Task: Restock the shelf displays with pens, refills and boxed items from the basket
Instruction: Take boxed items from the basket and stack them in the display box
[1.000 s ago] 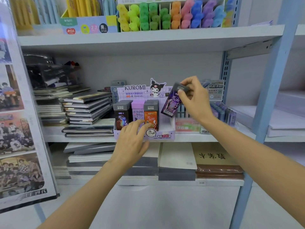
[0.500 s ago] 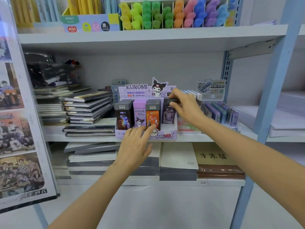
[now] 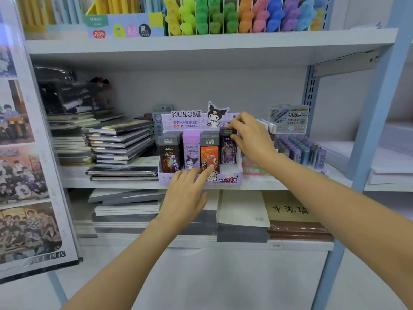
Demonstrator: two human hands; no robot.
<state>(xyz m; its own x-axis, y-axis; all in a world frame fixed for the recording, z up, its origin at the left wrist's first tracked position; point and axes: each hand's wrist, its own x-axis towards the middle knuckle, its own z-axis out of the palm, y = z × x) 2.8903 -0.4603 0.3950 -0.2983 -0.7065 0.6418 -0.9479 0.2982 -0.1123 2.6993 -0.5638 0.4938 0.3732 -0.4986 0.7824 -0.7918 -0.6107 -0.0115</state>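
A lilac KUROMI display box [image 3: 232, 179] stands on the middle shelf [image 3: 263, 184]. Inside it are rows of small refill boxes: black [image 3: 169, 155], purple [image 3: 191, 151] and orange [image 3: 209, 153]. A dark purple refill box [image 3: 227, 151] stands upright in the rightmost slot. My right hand [image 3: 251, 136] pinches its top between thumb and fingers. My left hand [image 3: 187, 193] rests with straight fingers on the display box's front lip, fingertips touching the orange row. The basket is out of view.
Stacked notebooks [image 3: 120, 142] lie left of the display box. A second tray of lilac and blue refill cases [image 3: 301, 148] stands to the right. Highlighters [image 3: 241, 16] fill the top shelf. Paper pads [image 3: 243, 211] lie on the shelf below. A blue upright post [image 3: 366, 139] frames the right side.
My right hand brought the dark purple box down from a tilted position in the air into the rightmost slot, where it now stands upright. My left hand stayed on the display box's front.
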